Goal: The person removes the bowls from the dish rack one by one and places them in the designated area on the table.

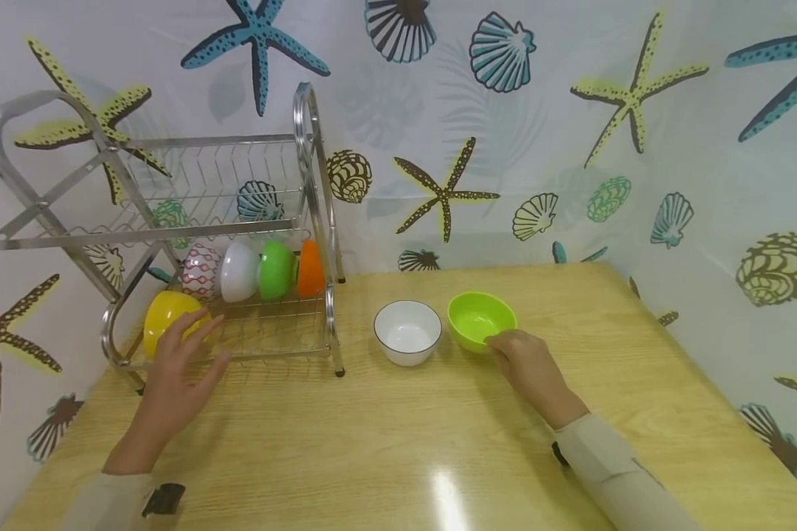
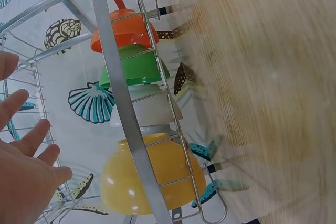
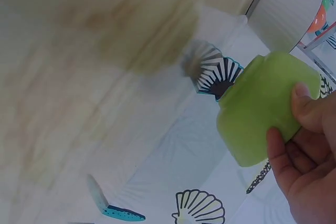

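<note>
A lime green bowl [image 1: 481,318] is pinched at its near right rim by my right hand [image 1: 528,369]. The right wrist view shows the thumb and fingers [image 3: 283,163] against the outside of that green bowl [image 3: 262,111]. Just left of it, a white bowl [image 1: 408,332] with a dark rim stands upright on the table. My left hand [image 1: 176,380] has its fingers spread and holds nothing, in front of the yellow bowl [image 1: 162,317] at the left end of the rack's lower tier. In the left wrist view the yellow bowl [image 2: 152,177] lies tilted behind the rack's metal bar.
A two-tier metal dish rack [image 1: 219,236] stands at the table's left. Along the back of its lower tier sit a patterned bowl [image 1: 201,271], a white bowl [image 1: 239,273], a green bowl [image 1: 276,270] and an orange bowl [image 1: 311,269]. A seashell-print curtain [image 1: 385,103] hangs behind the wooden table [image 1: 372,442].
</note>
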Tool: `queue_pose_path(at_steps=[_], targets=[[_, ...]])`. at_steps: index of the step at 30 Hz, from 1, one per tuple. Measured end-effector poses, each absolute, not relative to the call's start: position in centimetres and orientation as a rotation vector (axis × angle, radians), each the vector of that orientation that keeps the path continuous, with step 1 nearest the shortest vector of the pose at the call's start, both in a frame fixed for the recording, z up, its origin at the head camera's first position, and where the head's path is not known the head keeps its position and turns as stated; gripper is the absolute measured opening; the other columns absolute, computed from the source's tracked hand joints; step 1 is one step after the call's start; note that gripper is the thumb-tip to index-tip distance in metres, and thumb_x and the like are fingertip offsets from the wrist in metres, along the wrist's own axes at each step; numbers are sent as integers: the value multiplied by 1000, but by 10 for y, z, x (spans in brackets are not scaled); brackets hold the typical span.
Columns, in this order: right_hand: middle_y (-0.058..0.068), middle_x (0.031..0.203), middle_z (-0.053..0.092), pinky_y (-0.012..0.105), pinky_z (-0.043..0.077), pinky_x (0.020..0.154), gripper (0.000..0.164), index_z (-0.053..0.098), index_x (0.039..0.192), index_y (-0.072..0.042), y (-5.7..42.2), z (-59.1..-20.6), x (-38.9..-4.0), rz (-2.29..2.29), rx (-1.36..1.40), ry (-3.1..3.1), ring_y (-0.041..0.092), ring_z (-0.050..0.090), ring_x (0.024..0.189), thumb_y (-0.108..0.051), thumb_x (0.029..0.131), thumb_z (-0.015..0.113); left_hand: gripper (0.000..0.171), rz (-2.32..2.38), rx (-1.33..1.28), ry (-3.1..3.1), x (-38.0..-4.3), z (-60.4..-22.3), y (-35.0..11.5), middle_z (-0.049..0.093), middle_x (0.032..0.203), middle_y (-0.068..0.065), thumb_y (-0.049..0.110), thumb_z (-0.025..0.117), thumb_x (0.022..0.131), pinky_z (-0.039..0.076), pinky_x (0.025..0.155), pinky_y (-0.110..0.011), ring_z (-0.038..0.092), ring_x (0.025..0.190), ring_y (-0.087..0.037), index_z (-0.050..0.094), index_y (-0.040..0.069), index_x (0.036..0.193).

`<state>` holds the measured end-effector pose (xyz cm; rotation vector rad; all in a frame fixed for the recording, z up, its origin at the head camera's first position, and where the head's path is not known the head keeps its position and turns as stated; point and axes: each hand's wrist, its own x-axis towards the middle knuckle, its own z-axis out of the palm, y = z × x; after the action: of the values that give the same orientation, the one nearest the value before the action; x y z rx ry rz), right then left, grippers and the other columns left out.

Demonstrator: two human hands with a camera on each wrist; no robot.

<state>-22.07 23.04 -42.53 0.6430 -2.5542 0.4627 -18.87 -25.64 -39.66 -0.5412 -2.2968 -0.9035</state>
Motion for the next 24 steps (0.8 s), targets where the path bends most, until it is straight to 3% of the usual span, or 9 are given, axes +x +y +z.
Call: queue_pose_path(at_steps=[9, 12, 15, 17, 24], targets=[[12, 82, 71, 36, 58, 66, 7, 74, 90, 1, 226, -426, -226, 463, 592, -2689, 23, 67, 73, 0, 83, 71, 52, -886, -481, -2352, -188, -398, -264, 36, 143, -24, 8, 69, 85, 19, 107, -69, 27, 132, -49, 53, 6, 135], [5, 72, 67, 30, 52, 59, 2, 73, 84, -2, 224, -425, -228, 463, 593, -2734, 15, 57, 63, -2, 84, 71, 51, -881, -463, -2371, -187, -399, -265, 36, 143, -25, 10, 68, 88, 18, 107, -69, 26, 133, -49, 52, 4, 135], [0, 63, 57, 26, 42, 54, 6, 71, 78, -4, 224, -425, -230, 466, 605, -2771, 12, 43, 58, -3, 84, 71, 50, -881, -450, -2387, -186, -400, -266, 35, 144, -25, 12, 66, 89, 17, 107, -70, 25, 133, -49, 51, 4, 136], [-2, 62, 54, 25, 40, 54, 7, 70, 78, -4, 224, -425, -232, 460, 611, -2789, 10, 40, 57, -3, 84, 71, 50, -882, -442, -2397, -186, -401, -266, 34, 144, -25, 13, 65, 90, 17, 107, -70, 25, 134, -48, 50, 5, 137], [3, 69, 65, 28, 45, 58, 4, 73, 83, -3, 224, -424, -235, 474, 593, -2846, 12, 43, 59, -5, 85, 70, 52, -895, -457, -2393, -186, -402, -266, 34, 143, -26, 9, 66, 88, 19, 103, -72, 26, 132, -49, 50, 5, 137]])
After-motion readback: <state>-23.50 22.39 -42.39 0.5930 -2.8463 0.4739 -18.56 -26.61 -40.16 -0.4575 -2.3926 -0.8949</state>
